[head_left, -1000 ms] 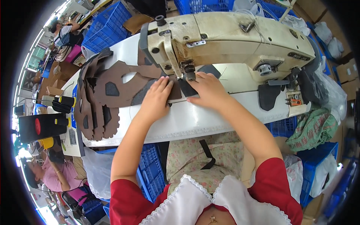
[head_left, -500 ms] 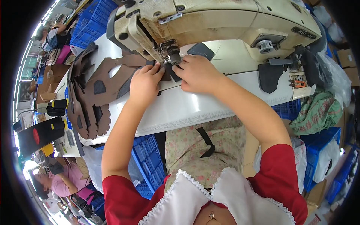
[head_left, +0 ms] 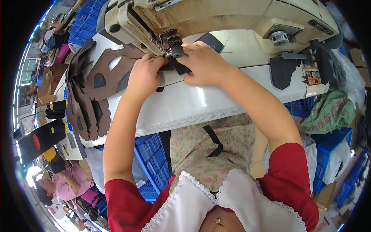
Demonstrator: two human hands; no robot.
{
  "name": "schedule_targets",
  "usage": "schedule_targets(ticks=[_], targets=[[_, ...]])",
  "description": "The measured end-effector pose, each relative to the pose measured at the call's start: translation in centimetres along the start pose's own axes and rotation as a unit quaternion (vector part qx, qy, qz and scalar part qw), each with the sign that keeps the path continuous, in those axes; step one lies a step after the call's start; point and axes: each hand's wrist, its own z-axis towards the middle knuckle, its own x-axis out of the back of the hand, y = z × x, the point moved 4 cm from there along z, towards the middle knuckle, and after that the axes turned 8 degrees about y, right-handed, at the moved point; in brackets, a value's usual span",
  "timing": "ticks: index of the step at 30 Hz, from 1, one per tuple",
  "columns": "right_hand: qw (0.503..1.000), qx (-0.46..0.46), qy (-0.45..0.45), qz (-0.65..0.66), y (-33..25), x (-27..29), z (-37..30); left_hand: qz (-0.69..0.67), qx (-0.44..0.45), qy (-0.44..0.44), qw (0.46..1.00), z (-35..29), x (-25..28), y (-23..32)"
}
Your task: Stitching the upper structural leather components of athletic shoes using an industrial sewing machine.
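A cream sewing machine (head_left: 228, 19) spans the far side of the white table, its presser foot area low between my hands. Close to the foot on the left, my left hand (head_left: 145, 76) has its fingers bent together on a brown leather piece (head_left: 167, 67), partly hidden. On the other side, my right hand (head_left: 205, 65) curls its fingers over a small black piece (head_left: 179, 69) beneath the machine head. The fingertips of both hands are partly covered by the machine or the hands themselves. Several cut brown leather pieces (head_left: 96, 91) with dark patches lie stacked left of my left hand.
At the table's right lie a black shaped piece (head_left: 281, 73) and a small tool tray (head_left: 312, 77). A dark flat piece (head_left: 208, 41) sits behind my right hand. Blue crates (head_left: 152, 162) stand below the table. Another person (head_left: 71, 181) sits at the lower left.
Both hands stay close to the presser foot; my left hand shows slightly farther left, and my right hand's fingers have shifted a little. The whole view has tilted slightly.
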Motion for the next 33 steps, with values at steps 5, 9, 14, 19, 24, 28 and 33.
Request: schedule_targets(ticks=[5, 9, 14, 19, 24, 28, 33], targets=[[0.999, 0.010, 0.030, -0.015, -0.1, 0.3, -1.0, 0.008, -0.014, 0.009, 1.000, -0.4, -0.2, 0.8], [1.000, -0.006, 0.016, 0.016, -0.3, 0.0, -1.3, 0.073, -0.030, 0.006, 0.997, -1.0, -0.7, 0.9], [1.000, -0.009, 0.020, 0.010, -0.6, -0.5, -1.6, 0.094, -0.042, 0.020, 0.994, -1.7, -1.1, 0.7], [0.998, 0.008, 0.049, -0.031, -0.5, -0.7, -1.9, 0.077, -0.075, 0.047, 0.993, -2.2, -1.1, 0.5], [0.999, 0.012, 0.039, -0.023, -0.1, -1.0, -2.1, 0.078, -0.076, 0.053, 0.993, -2.3, -1.1, 0.1], [0.998, 0.017, 0.036, -0.041, -0.1, -0.8, -2.1, 0.074, -0.082, 0.055, 0.992, -2.3, -1.3, -0.2], [0.998, 0.017, 0.035, -0.053, 0.0, -0.8, -2.1, 0.073, -0.068, 0.075, 0.992, -2.3, -1.5, -0.2]])
